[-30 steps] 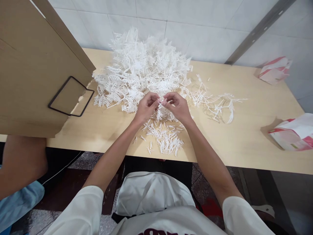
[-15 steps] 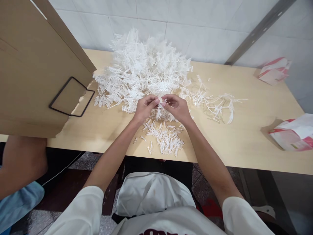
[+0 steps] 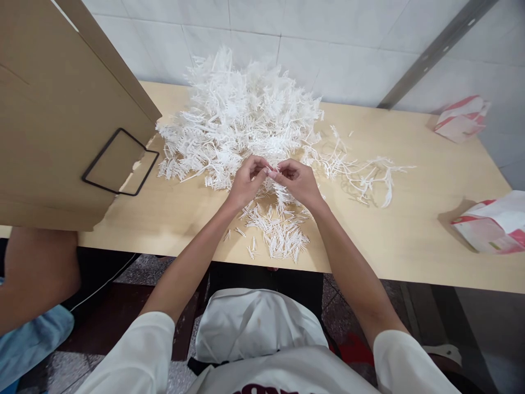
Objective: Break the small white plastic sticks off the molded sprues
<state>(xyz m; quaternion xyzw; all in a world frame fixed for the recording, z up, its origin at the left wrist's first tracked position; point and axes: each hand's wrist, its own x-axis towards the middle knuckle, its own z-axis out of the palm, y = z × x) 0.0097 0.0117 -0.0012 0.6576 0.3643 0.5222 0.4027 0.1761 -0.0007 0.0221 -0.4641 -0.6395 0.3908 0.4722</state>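
My left hand (image 3: pixel 250 178) and my right hand (image 3: pixel 298 179) meet fingertip to fingertip at the front of a big pile of white branched plastic pieces (image 3: pixel 246 109). Both are closed in a pinch. A white branched plastic piece (image 3: pixel 282 198) hangs from between the fingers, mostly below my right hand; the fingers partly cover it. Under my hands, a scatter of small white plastic sticks (image 3: pixel 279 232) lies near the table's front edge. Bare, stringy white stems (image 3: pixel 365 175) lie right of the pile.
A cardboard sheet (image 3: pixel 61 120) with a black wire frame (image 3: pixel 121 162) stands at left. A person's arm (image 3: pixel 41 268) shows below it. Two red-and-white paper bags, one at the back (image 3: pixel 461 119) and one nearer (image 3: pixel 492 224), sit at right. A tiled wall (image 3: pixel 340 49) backs the table (image 3: pixel 410 235).
My left hand has shifted slightly right and its fingertips now meet those of my right hand. The branched piece shows more clearly below my right fingers.
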